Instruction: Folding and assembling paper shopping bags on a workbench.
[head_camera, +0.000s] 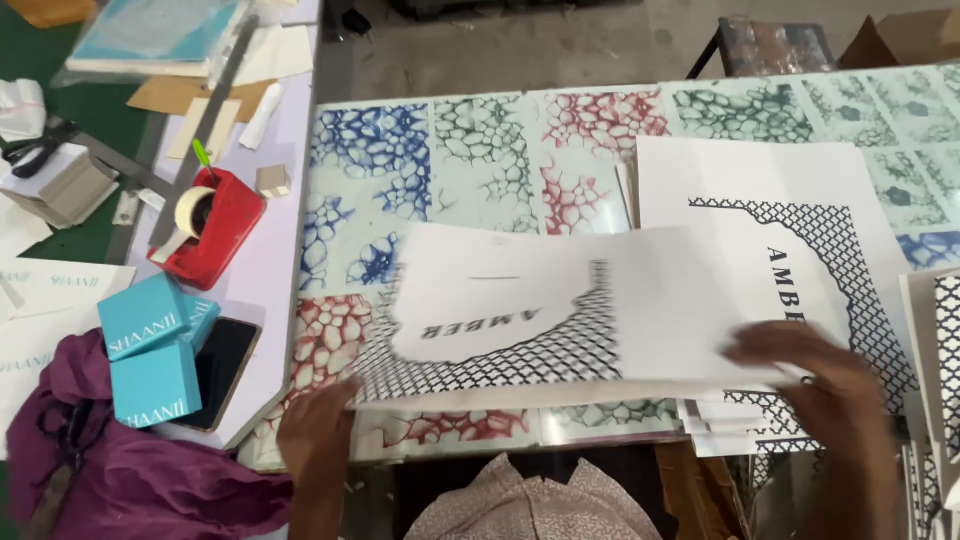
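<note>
- Left hand (318, 432) under the near left corner of a big white printed sheet (520, 310), fingers tucked beneath the edge, so gripping that corner.
- Right hand (812, 372) on the sheet's right end, fingers spread flat over it and blurred; cannot tell whether pinching the edge or only pressing on top.
- Sheet lifted off the table at the near edge and blurred, held wide by both ends, likely to keep such a large limp card from sagging or creasing.
- Printed face up: black lattice pattern around a white shape with dark lettering, upside down from this side.
- Second sheet (770, 215) of the same print lying flat just beyond and to the right, partly covered by the lifted one.
- More of the same cards in a stack (730, 415) under the right hand, edges fanned at the table's near edge.
- Table top (480, 140) covered with patterned tiles in blue, green and red.
- To the left, well apart: red tape dispenser (210, 225), two turquoise boxes (155, 355), a dark phone (222, 368), purple cloth (120, 470).
</note>
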